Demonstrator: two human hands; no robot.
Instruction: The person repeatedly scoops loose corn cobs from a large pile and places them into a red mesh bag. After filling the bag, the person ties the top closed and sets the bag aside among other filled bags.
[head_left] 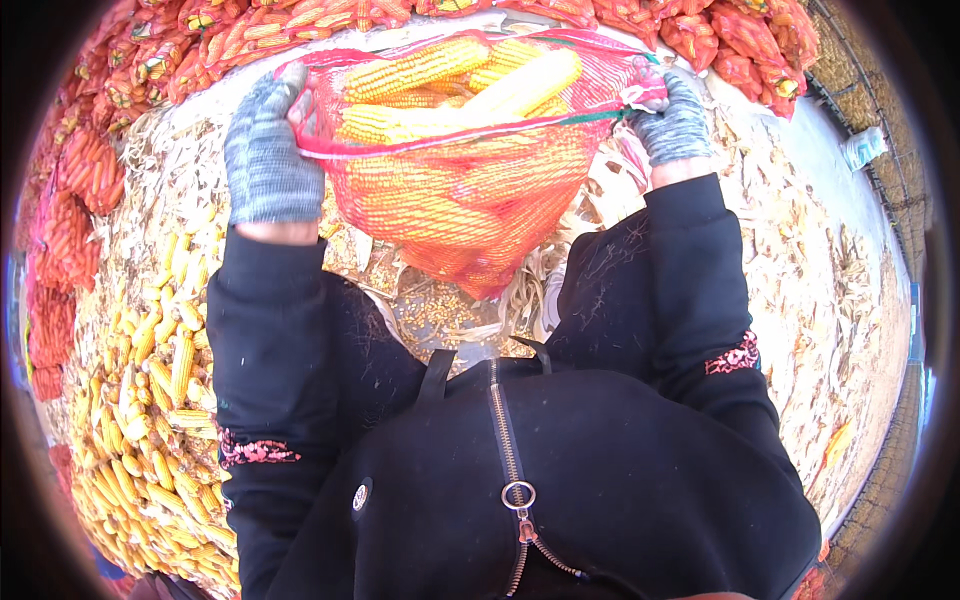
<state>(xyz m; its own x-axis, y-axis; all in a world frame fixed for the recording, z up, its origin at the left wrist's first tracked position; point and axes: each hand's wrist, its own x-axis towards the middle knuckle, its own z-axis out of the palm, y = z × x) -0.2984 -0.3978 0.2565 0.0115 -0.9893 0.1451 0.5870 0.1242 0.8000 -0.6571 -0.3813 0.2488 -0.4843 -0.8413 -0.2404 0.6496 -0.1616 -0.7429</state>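
Between my two hands a red mesh sack (pixel 460 200) stands with its mouth spread wide, filled with yellow ears of corn (pixel 430 75). The ears at the top show bare through the opening; those lower down show through the netting. My left hand (pixel 268 145), in a grey knitted glove, is closed on the left side of the sack's rim. On the opposite side my right hand (pixel 675 120), gloved the same way, grips the rim beside a green and white drawstring. The sack's lower end hangs between my knees.
Loose ears of corn (pixel 150 400) lie in a large heap to my left. Filled red mesh sacks (pixel 90 170) line the far and left sides. Dry husks (pixel 790 260) cover the ground at right, and loose kernels (pixel 430 310) lie below the sack. A dark netting fence (pixel 880 150) stands far right.
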